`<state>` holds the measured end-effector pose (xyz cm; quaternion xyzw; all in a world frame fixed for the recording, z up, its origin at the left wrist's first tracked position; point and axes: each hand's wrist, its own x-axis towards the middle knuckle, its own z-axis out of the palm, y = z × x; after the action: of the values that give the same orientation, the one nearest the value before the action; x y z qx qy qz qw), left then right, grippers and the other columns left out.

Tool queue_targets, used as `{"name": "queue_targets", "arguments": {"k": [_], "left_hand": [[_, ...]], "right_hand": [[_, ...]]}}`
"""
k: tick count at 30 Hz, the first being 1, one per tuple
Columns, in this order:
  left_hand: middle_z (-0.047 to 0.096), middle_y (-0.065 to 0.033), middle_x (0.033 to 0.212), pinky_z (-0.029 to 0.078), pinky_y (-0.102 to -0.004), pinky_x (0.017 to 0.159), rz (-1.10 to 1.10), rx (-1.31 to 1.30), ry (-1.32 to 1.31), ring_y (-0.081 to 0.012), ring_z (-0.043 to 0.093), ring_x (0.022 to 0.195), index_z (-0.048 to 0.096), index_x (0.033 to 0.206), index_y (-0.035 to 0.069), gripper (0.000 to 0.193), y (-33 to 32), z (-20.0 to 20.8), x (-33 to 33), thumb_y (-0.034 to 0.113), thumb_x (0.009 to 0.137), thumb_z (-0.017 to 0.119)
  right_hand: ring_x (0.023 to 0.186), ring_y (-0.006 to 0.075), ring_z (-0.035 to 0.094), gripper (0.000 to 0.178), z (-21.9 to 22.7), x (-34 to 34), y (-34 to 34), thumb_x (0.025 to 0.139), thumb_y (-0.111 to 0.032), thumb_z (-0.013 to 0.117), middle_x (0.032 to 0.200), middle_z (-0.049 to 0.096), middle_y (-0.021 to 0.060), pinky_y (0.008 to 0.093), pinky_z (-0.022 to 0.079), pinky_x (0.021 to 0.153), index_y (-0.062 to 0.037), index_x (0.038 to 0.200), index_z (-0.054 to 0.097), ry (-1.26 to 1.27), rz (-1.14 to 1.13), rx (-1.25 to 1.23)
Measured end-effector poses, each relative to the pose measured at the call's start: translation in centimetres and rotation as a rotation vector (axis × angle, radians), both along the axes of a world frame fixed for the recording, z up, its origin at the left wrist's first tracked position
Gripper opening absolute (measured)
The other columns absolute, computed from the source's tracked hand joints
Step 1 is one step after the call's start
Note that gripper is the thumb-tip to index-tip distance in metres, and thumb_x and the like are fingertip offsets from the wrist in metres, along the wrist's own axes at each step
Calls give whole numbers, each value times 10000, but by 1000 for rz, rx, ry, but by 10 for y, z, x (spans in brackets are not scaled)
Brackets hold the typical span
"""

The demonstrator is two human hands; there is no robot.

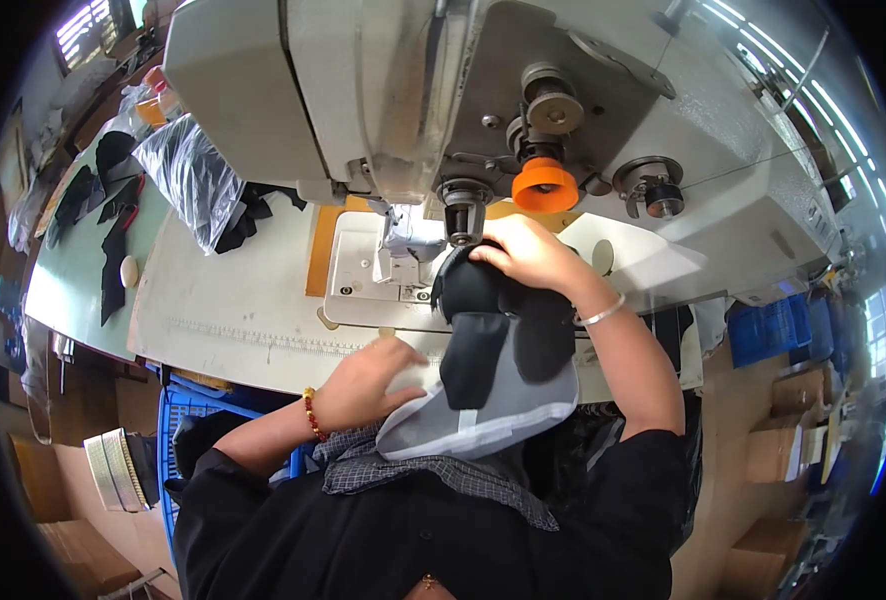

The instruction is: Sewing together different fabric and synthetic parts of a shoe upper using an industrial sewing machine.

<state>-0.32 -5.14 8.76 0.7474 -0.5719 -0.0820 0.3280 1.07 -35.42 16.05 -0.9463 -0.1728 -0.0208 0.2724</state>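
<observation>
While fingers and thumb of the right hand (535, 257) pinch a grey-and-black fabric piece (473, 360), the left hand (358, 388) sits beside its pale edge, thumb parted from blurred fingers. Black end toward the sewing machine (383, 110), it runs lengthwise toward the person (423, 540), right forearm (628, 355) slanting inward.

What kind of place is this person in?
Probably a sewing workshop: there's a big sewing machine, a grey and black piece in the person's right hand, and black scraps on the table at left.
</observation>
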Motion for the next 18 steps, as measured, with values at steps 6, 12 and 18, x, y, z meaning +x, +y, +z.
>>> {"name": "queue_targets", "arguments": {"k": [6, 12, 18], "left_hand": [[654, -171, 1161, 530, -386, 900, 278, -301, 406, -277, 667, 1049, 470, 1341, 20, 649, -18, 22, 1, 219, 818, 799], [704, -78, 863, 569, -281, 748, 500, -494, 890, -129, 687, 798, 654, 1032, -63, 291, -36, 31, 20, 215, 1024, 567], [711, -80, 855, 566, -294, 712, 400, -616, 1119, -151, 688, 750, 665, 964, -13, 357, -18, 35, 50, 289, 1052, 496]], "right_hand": [[875, 354, 668, 265, 20, -30, 27, 895, -235, 682, 939, 702, 187, 395, 516, 763, -28, 1059, 703, -185, -67, 23], [781, 360, 680, 262, 29, -37, 44, 897, -243, 685, 899, 708, 181, 389, 528, 688, -19, 1030, 709, -258, -130, -45], [720, 340, 669, 385, 36, -41, 73, 895, -100, 660, 923, 692, 174, 374, 529, 658, -134, 1276, 615, -457, -62, 33]]}}
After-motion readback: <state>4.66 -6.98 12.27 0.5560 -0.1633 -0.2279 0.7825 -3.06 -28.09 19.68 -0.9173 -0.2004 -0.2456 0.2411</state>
